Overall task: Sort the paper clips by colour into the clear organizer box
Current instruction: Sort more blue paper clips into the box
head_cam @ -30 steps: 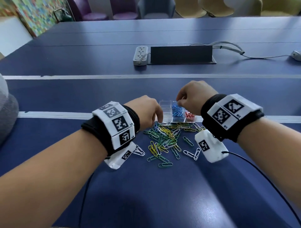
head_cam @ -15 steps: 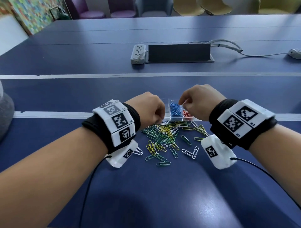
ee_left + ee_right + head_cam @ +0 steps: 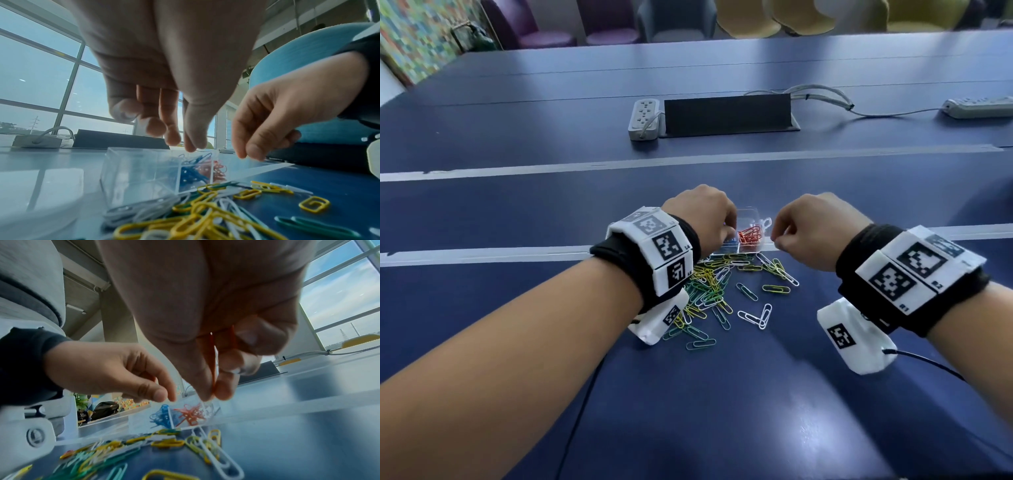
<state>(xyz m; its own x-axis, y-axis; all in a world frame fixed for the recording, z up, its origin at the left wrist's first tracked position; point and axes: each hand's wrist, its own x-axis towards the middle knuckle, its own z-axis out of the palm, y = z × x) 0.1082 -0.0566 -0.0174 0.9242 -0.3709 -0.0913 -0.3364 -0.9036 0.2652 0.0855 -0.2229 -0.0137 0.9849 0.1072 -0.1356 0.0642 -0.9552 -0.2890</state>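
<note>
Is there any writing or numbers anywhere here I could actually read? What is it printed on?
"R1": small print under a black-and-white square code on the right wristband.
"R2": same wristband, beside the next code.
"L4" and "L5", as far as the blur allows: beside codes on the left wristband.
The square patterns themselves are codes, not words.
Power strip: no print large enough to read.

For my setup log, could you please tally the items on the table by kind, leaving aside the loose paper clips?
Power strips: 2
Clear organizer box: 1
Black cable panel: 1
Total: 4
</note>
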